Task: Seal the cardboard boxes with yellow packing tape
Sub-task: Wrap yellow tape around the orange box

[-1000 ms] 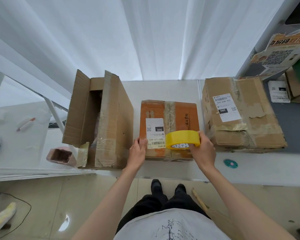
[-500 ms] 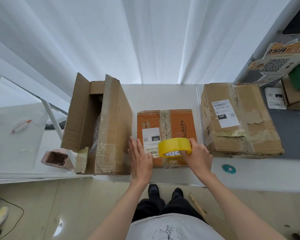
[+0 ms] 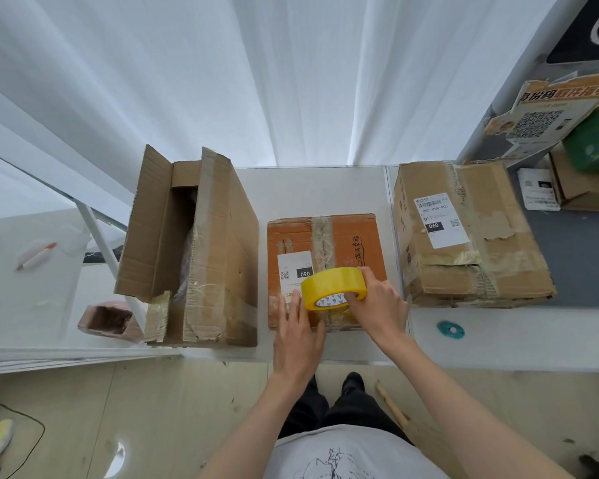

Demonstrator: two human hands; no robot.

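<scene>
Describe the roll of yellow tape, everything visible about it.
The roll of yellow tape is a wide, glossy, translucent-looking yellow ring with a white inner core printed with small dark marks. It is tilted, its open side facing the camera, over the near part of the orange box. The right hand grips it from the right, fingers over the top and into the core. The left hand lies flat beside it at its left edge.

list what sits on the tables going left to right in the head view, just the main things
pink open-ended carton → tall open cardboard box → orange box with the yellow tape roll held over it → teal disc → battered brown box → small box with a green item on top
</scene>
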